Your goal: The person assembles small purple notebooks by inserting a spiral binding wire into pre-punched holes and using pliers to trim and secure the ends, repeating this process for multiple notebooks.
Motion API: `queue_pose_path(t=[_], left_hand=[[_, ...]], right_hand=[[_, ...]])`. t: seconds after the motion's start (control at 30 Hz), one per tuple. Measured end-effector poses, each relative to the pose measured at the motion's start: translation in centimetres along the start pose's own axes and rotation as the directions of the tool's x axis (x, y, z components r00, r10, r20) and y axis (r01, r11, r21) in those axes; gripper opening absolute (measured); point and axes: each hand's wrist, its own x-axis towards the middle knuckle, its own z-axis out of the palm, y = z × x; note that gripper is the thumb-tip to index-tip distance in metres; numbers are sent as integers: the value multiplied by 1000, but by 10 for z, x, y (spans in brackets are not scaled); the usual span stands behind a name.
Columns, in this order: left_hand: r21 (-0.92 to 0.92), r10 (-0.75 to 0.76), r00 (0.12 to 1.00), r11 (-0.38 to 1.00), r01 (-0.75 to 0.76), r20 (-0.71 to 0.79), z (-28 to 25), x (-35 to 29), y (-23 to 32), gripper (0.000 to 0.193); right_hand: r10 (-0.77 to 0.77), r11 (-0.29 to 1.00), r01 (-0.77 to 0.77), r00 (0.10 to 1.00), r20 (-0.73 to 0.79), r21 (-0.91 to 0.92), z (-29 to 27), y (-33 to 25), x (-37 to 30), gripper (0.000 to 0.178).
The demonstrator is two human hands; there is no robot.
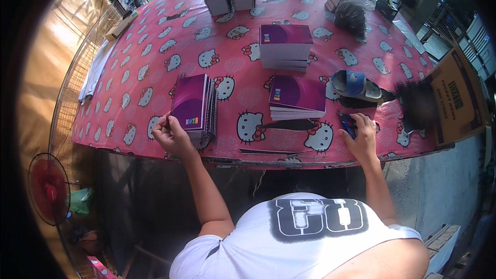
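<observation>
Two hands show in the head view, above a pink tabletop (222, 144). The left hand (173, 135) bunches its fingers together at the near left corner of a spiral-bound purple notebook stack (189, 98) — whether they pinch anything cannot be told. The right hand (361, 133) straddles a blue-handled tool (349, 128), thumb and fingers apart — any grip is unclear. A blue slipper (353, 83) lies just beyond.

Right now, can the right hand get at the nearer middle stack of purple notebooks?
Probably yes: the right hand is just to the near right of that stack, with nothing tall between. It's at a blue-handled tool, which it may need to leave first.
</observation>
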Motion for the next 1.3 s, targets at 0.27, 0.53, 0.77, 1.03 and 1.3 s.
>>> queue_pose_path(t=[0.27, 0.53, 0.77, 1.03, 1.3], left_hand=[[157, 307, 951, 942, -298, -37, -2, 9, 17, 34], [-284, 457, 885, 863, -418, 87, 55, -30, 114, 50], [-99, 132, 306, 988, -121, 943, 185, -78, 122, 40], [127, -192, -164, 931, -341, 968, 236, -92, 57, 35], [-73, 144, 136, 901, -427, 980, 217, -94, 63, 29]], right_hand=[[92, 995, -90, 995, -38, 53, -14, 34, 7, 52], [368, 811, -437, 898, -241, -389, -65, 174, 55, 44], [540, 752, -518, 839, -70, -407, -68, 218, 75, 23], [482, 774, -495, 865, -140, -395, -76, 214, 86, 17], [538, 795, -534, 840, -74, -287, -67, 212, 95, 22]])
